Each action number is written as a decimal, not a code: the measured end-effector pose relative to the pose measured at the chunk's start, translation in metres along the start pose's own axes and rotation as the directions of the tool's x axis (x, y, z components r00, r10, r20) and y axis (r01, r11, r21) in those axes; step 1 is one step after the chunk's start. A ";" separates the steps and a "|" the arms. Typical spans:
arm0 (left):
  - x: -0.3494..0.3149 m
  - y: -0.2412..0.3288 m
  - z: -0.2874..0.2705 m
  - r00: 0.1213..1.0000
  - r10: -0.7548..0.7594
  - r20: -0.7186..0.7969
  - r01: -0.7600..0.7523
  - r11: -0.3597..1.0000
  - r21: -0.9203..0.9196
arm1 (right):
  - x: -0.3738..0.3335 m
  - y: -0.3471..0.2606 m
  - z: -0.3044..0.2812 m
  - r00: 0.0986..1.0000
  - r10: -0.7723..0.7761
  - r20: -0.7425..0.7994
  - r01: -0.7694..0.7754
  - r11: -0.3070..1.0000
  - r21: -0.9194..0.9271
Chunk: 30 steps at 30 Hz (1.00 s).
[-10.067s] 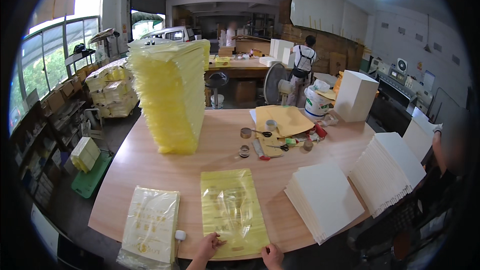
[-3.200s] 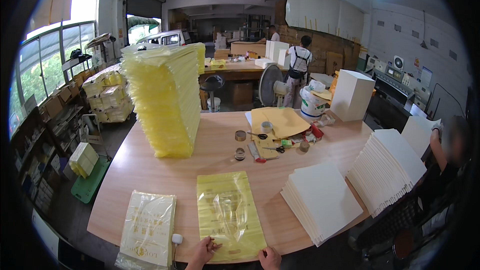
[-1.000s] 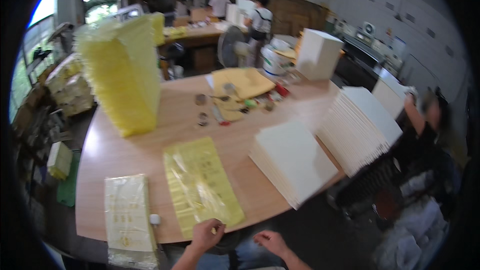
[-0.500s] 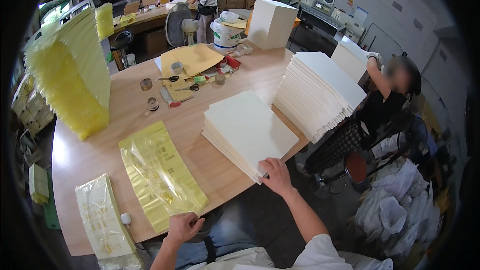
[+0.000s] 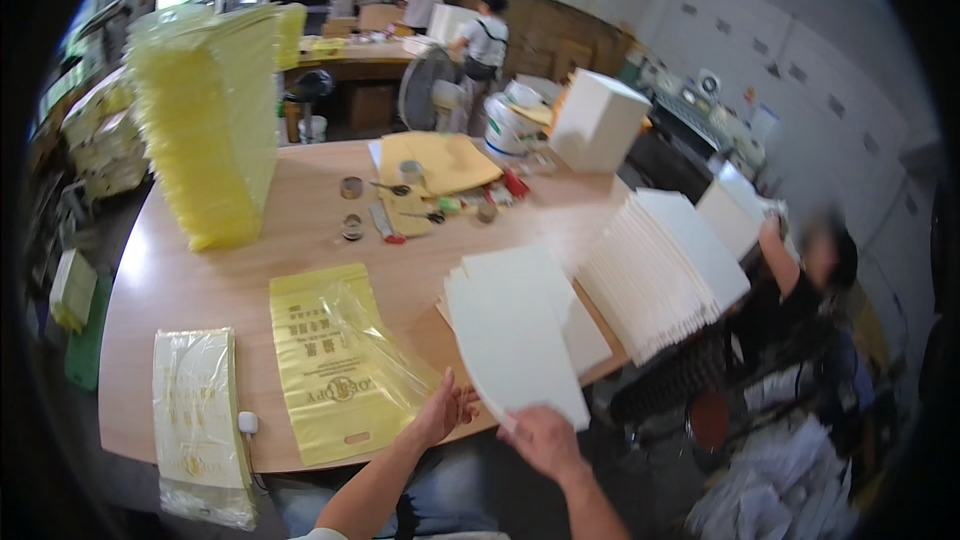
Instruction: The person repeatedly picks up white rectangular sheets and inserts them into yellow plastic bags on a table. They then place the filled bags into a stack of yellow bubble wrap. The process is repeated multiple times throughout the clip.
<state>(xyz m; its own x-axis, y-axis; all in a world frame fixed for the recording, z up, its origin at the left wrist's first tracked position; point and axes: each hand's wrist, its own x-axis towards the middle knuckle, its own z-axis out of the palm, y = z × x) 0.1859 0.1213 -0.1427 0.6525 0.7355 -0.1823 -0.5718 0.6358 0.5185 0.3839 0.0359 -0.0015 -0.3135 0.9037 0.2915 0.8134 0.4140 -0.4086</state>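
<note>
Right hand [image 5: 545, 440] pinches white sheet [image 5: 512, 330] past the table [image 5: 215, 295] edge, left hand [image 5: 442, 412] (grip unclear) beside yellow bag [image 5: 318, 372]

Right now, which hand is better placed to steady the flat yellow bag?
Probably the left hand: it is close beside the yellow bag, while the right hand grips white paper.

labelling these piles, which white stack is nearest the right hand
The low stack, partly covered by the sheet the right hand holds; the taller stack to its right and the upright block stand farther off.
</note>
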 end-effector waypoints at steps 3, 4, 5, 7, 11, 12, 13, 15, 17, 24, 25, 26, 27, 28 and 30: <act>-0.018 0.006 0.015 0.920 0.018 -0.391 0.081 0.969 0.235 | -0.041 0.016 0.013 0.964 0.218 0.153 -0.267 0.762 0.590; -0.030 0.002 -0.006 0.925 0.058 -0.376 0.087 0.930 0.358 | -0.053 0.036 0.026 0.908 0.411 0.082 -0.345 0.622 0.703; -0.041 0.007 -0.007 0.926 0.012 -0.377 0.126 0.932 0.341 | -0.068 0.061 0.042 0.833 0.553 0.015 -0.464 0.683 0.564; -0.074 0.018 0.004 0.925 -0.093 -0.369 0.217 0.925 0.311 | -0.103 0.088 0.060 0.622 0.763 0.174 -0.641 0.369 0.673; -0.108 0.019 -0.030 0.946 0.094 -0.311 0.145 0.734 0.663 | -0.111 0.063 0.086 0.639 0.464 0.613 -0.596 -0.205 0.777; -0.115 0.025 -0.021 0.933 0.183 -0.309 0.149 0.585 0.797 | -0.096 0.041 0.093 0.613 0.516 0.598 -0.624 -0.147 0.767; -0.124 0.034 -0.001 0.925 0.253 -0.285 0.165 0.407 0.898 | -0.083 0.023 0.107 0.686 0.484 0.543 -0.579 -0.090 0.811; -0.126 0.037 0.020 0.930 0.297 -0.217 0.184 0.135 0.974 | -0.056 -0.025 0.132 0.812 0.481 0.331 -0.483 0.236 0.843; -0.133 0.052 0.049 0.926 0.148 -0.349 0.357 -0.037 0.933 | -0.033 -0.095 0.151 0.914 0.404 0.021 -0.327 0.705 0.630; -0.169 0.078 0.018 0.896 0.276 -0.348 0.170 0.512 0.842 | -0.018 -0.103 0.133 0.933 0.326 0.154 -0.212 0.152 0.965; -0.173 0.077 0.014 0.915 0.204 -0.348 0.185 0.556 0.810 | -0.019 -0.090 0.136 0.910 0.287 0.300 -0.333 0.072 0.940; -0.175 0.074 0.013 0.933 0.171 -0.318 0.178 0.546 0.819 | -0.021 -0.078 0.141 0.869 0.232 0.438 -0.450 0.000 0.893; -0.176 0.068 0.013 0.948 0.135 -0.287 0.173 0.538 0.825 | -0.024 -0.072 0.144 0.711 0.184 0.679 -0.629 -0.265 0.731; -0.177 0.065 0.015 0.962 0.098 -0.256 0.167 0.531 0.831 | -0.030 -0.070 0.146 0.734 0.180 0.654 -0.607 -0.256 0.752; -0.176 0.076 0.016 0.952 0.180 -0.246 0.144 0.443 0.885 | -0.034 -0.075 0.133 0.782 0.172 0.599 -0.560 -0.228 0.796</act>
<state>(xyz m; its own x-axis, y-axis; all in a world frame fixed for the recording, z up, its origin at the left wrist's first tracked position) 0.0349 0.0365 -0.0581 0.3961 0.8728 -0.2853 0.2808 0.1807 0.9426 0.2684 -0.0110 -0.0957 -0.3992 0.8430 -0.3605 -0.4003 -0.5140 -0.7586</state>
